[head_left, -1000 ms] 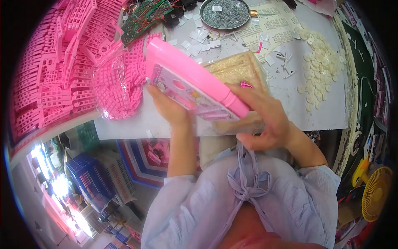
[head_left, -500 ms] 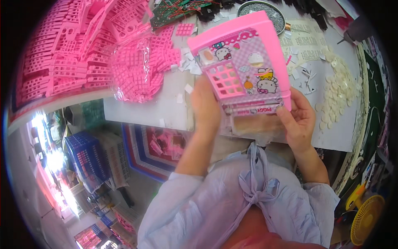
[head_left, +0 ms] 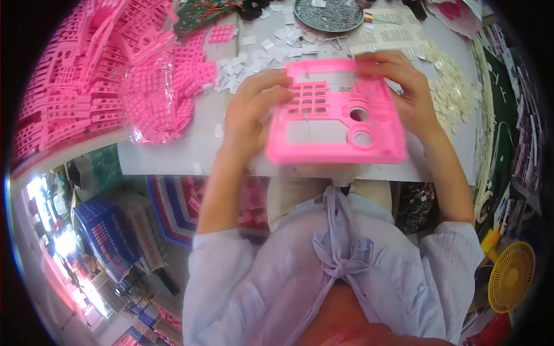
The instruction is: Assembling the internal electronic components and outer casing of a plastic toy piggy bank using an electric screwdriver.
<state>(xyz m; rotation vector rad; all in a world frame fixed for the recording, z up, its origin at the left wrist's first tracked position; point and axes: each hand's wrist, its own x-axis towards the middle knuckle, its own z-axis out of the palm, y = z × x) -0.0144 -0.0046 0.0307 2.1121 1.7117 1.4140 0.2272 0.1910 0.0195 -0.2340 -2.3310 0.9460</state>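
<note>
A pink plastic casing panel (head_left: 384,118) is up over the near part of the table, its hollow inner side showing. It has a grid of square openings, two round holes and a rectangular window. My left hand (head_left: 251,112) grips its left edge beside the grid, fingertips curled over it. At its far right corner my right hand (head_left: 407,86) is closed on the rim. The panel's printed face is turned away from me.
At the left lie a heap of pink plastic parts (head_left: 69,86) and a clear bag of pink grids (head_left: 158,104). White paper bits (head_left: 277,49), a round tray of small metal pieces (head_left: 329,14) and cream discs (head_left: 453,86) lie on the table (head_left: 161,158). A yellow fan (head_left: 511,277) stands lower right.
The panel has been turned over from its printed face to its inner side and brought lower. My left hand has moved left and up, my right hand up to the far corner.
</note>
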